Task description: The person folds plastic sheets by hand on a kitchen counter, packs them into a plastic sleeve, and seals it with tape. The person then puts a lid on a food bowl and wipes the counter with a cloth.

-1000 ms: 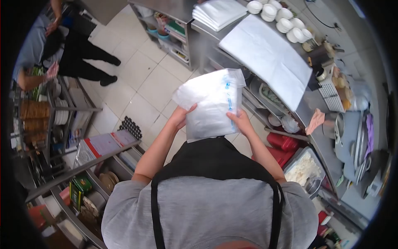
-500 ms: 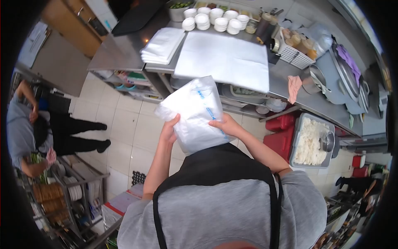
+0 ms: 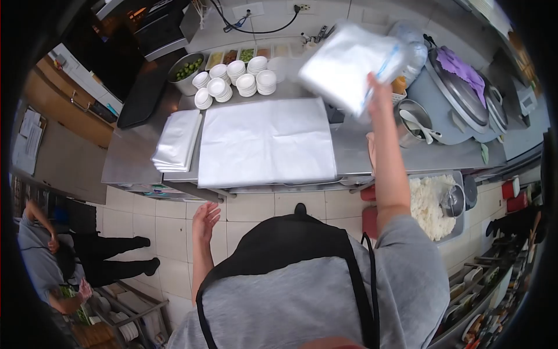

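My right hand point(image 3: 381, 96) is stretched out over the far right part of the counter, its fingers closed on the edge of a pack of clear plastic bags point(image 3: 346, 67) with blue print. The pack is blurred by motion. In front of the counter, my left hand point(image 3: 206, 221) hangs in the air with fingers apart and nothing in it. A large white sheet point(image 3: 267, 142) lies flat on the counter. To its left sits a stack of folded white plastic sheets or bags point(image 3: 177, 139), nearest to my left hand.
Stacks of small white bowls point(image 3: 235, 75) stand behind the sheet, beside a pot of green fruit point(image 3: 189, 72). At right are a metal pot with a white ladle point(image 3: 412, 119) and a large lidded cooker point(image 3: 459, 87). A rice tub point(image 3: 433, 209) sits below. Another person point(image 3: 49, 250) stands at left.
My right hand has carried the bag pack from in front of my chest up and right over the counter. The left hand has let go and moved left and down. My view has shifted.
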`<state>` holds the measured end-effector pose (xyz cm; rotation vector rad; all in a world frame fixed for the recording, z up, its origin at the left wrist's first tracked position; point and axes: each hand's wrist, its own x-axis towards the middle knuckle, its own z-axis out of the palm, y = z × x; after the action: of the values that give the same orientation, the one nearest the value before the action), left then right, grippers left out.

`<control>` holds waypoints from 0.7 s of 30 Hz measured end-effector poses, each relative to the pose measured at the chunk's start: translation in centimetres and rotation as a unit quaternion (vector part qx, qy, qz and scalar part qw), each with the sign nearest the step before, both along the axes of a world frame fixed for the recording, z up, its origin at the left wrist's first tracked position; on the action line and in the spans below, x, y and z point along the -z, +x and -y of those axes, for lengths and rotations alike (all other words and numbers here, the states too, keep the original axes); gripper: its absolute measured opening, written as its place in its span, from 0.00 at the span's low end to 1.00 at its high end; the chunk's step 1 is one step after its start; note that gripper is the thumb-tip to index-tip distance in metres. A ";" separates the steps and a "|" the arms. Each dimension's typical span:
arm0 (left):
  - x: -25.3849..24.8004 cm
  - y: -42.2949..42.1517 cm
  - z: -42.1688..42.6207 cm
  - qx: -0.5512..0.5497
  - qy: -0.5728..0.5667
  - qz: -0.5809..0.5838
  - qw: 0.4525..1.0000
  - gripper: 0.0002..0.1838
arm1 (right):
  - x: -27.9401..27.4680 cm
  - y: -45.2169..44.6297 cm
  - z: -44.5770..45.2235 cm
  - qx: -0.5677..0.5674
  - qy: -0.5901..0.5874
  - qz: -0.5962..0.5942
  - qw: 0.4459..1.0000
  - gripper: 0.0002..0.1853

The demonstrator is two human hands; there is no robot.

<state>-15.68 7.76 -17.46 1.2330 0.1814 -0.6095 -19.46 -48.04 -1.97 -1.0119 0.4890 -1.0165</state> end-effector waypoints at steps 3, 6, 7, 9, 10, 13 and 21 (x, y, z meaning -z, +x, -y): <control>-2.0 2.4 3.2 -0.010 0.064 0.035 0.997 0.17 | -0.6 5.0 12.0 0.049 0.052 -0.010 0.997 0.19; -2.7 4.0 6.3 0.009 0.109 0.058 0.992 0.17 | 0.5 7.7 19.1 0.101 0.040 -0.053 0.993 0.15; -2.8 4.3 7.1 0.005 0.115 0.052 0.992 0.17 | 1.9 8.5 21.9 0.120 0.037 -0.089 0.988 0.13; -2.9 4.9 8.7 0.054 0.154 0.068 0.984 0.15 | 3.0 8.5 25.4 0.095 0.030 -0.126 0.987 0.14; -2.8 5.4 9.3 0.053 0.158 0.065 0.984 0.15 | 3.2 8.4 26.7 0.075 0.020 -0.158 0.984 0.16; -1.7 6.5 9.8 0.099 0.199 0.089 0.971 0.14 | 3.7 7.4 26.6 0.011 -0.006 -0.258 0.966 0.21; -1.1 8.1 15.4 0.247 0.335 0.608 0.676 0.25 | 6.4 -4.0 0.9 -0.074 -0.243 -0.292 0.922 0.19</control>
<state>-7.54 -7.63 -16.31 2.1997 -1.2077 -0.0154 -23.47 -48.98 -8.39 -1.7930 0.6457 -0.6955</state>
